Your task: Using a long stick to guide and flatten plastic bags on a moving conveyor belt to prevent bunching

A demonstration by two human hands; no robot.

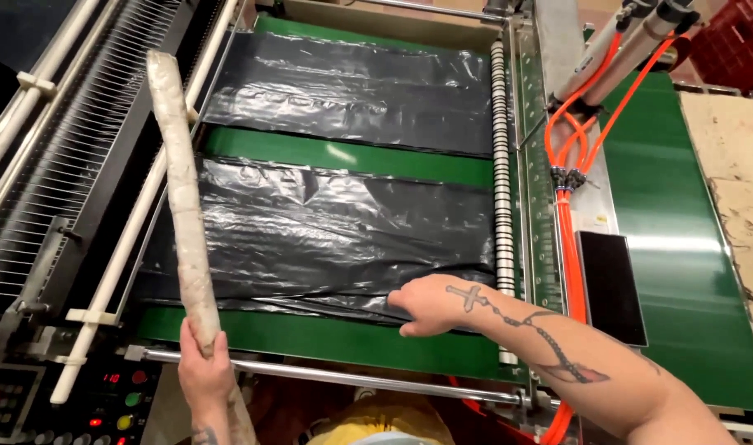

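Observation:
My left hand [203, 369] grips the lower end of a long pale wrapped stick [182, 181], which points up and away over the left side of the machine. My right hand [430, 305] reaches across from the right, fingers resting on the near edge of a stack of black plastic bags [327, 239] lying on the green conveyor belt [343, 155]. A second stack of black bags [351, 91] lies farther back on the same belt.
A striped roller [502, 165] stands along the belt's right side, with orange air hoses [567, 206] and pneumatic cylinders [623, 41] beyond. A metal bar [335, 377] runs along the near edge. A control panel with lit buttons [104, 404] sits at lower left.

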